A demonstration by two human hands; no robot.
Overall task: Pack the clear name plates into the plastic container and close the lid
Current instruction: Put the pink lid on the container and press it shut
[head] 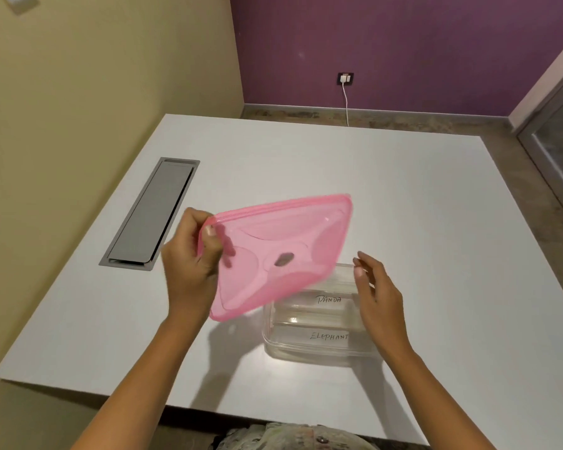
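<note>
A clear plastic container point(275, 347) stands on the white table near its front edge. Inside lie clear name plates, one lettered PANDA point(328, 299) and one lettered ELEPHANT point(329, 336). My left hand point(189, 261) grips the left edge of a translucent pink lid point(280, 251), which hangs tilted in the air above the container's left and far part. My right hand point(376, 297) hovers over the container's right rim with fingers apart and nothing in it, just right of the lid's lower edge.
A grey cable hatch point(152, 216) is set into the table point(403, 206) at the left. Beyond the far edge, a white cable point(346, 102) runs down from a wall socket on the purple wall. A glass door stands at the far right.
</note>
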